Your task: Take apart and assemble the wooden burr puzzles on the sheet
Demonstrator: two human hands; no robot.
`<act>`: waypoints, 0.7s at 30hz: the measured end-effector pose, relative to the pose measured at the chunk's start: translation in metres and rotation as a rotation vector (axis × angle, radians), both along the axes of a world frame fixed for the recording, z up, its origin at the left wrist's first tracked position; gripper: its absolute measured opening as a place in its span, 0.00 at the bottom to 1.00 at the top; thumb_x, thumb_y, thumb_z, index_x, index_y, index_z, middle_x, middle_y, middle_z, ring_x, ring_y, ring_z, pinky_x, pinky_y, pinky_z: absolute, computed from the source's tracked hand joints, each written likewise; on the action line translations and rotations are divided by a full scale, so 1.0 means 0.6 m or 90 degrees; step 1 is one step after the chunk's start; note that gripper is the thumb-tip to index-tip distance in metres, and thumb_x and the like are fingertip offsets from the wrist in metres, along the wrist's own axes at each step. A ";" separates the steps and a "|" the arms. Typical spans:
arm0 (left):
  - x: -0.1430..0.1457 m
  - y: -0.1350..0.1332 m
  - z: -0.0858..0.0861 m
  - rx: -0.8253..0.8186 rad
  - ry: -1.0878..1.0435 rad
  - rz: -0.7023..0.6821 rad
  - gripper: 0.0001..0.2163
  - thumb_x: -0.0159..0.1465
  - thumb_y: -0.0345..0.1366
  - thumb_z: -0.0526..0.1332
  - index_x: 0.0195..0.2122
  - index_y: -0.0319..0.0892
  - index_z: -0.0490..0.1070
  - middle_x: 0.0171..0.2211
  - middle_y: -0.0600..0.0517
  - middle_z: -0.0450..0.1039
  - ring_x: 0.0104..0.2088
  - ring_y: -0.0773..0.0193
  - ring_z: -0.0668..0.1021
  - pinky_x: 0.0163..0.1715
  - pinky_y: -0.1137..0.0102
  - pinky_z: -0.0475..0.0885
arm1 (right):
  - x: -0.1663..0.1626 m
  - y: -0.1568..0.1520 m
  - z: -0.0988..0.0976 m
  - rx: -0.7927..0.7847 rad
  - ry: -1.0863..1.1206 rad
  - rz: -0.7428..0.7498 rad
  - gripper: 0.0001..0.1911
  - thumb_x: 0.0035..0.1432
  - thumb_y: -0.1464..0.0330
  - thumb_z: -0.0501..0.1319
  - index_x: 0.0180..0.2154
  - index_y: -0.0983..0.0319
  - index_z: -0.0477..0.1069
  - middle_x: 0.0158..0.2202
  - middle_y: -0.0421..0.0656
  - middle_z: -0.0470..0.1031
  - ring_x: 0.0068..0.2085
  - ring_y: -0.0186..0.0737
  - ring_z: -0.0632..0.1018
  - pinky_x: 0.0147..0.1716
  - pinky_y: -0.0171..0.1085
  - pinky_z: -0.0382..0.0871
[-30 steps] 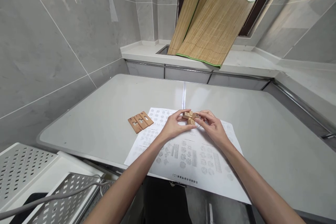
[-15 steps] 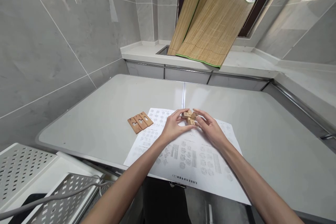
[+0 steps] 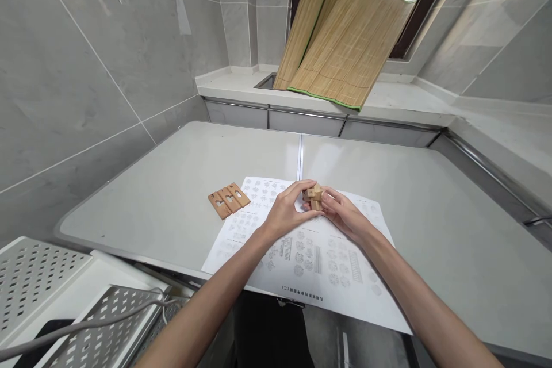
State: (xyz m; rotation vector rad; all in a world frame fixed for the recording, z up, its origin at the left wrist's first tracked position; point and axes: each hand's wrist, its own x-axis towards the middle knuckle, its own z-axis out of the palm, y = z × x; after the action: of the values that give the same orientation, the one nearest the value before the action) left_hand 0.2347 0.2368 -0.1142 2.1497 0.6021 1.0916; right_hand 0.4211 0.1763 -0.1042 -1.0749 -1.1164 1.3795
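Observation:
Between my two hands is a small wooden burr puzzle point(image 3: 316, 195) of interlocking blocks, held just over a printed sheet point(image 3: 276, 267). My left hand point(image 3: 290, 207) grips it from the left, with fingers at its top and the thumb below. From the right, my right hand point(image 3: 342, 210) pinches it, fingers and thumb against its side. Some of the puzzle is hidden behind my fingers. To the left, partly over the sheet's edge, lie several flat wooden plates point(image 3: 229, 200) with cut-out slots, side by side.
The sheet lies on a grey-white table point(image 3: 172, 178) with a seam down its middle. A bamboo mat point(image 3: 345, 40) leans at the window above a white ledge point(image 3: 235, 87). At lower left are a white perforated rack point(image 3: 37, 270) and a grey cable point(image 3: 99, 322).
The puzzle has been turned slightly between my hands and its blocks look closer together. My right fingers have shifted lower around its side. The view has moved a little.

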 end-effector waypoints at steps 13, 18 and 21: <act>0.003 -0.005 0.003 -0.011 -0.017 0.005 0.29 0.62 0.39 0.75 0.63 0.50 0.69 0.60 0.47 0.75 0.61 0.52 0.77 0.62 0.56 0.72 | 0.000 0.009 -0.022 0.020 -0.018 -0.070 0.23 0.62 0.44 0.65 0.47 0.52 0.73 0.49 0.46 0.85 0.48 0.55 0.86 0.45 0.50 0.81; 0.003 -0.007 0.006 -0.025 -0.019 0.004 0.29 0.62 0.40 0.75 0.63 0.51 0.69 0.61 0.47 0.75 0.61 0.52 0.77 0.63 0.55 0.72 | 0.000 0.008 -0.016 0.013 -0.046 -0.071 0.24 0.62 0.41 0.64 0.46 0.53 0.74 0.50 0.48 0.85 0.50 0.57 0.85 0.44 0.51 0.81; 0.003 -0.006 0.006 -0.020 -0.033 0.005 0.29 0.61 0.41 0.75 0.63 0.51 0.69 0.60 0.47 0.75 0.61 0.53 0.77 0.63 0.56 0.72 | 0.000 0.008 -0.013 0.017 -0.052 -0.057 0.25 0.61 0.41 0.64 0.47 0.53 0.76 0.49 0.48 0.85 0.50 0.59 0.85 0.45 0.53 0.80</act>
State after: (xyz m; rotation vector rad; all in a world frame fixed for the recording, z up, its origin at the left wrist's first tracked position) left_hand 0.2365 0.2329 -0.1104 2.0873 0.6009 1.1322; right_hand 0.4213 0.1809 -0.1122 -1.1570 -1.1291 1.2567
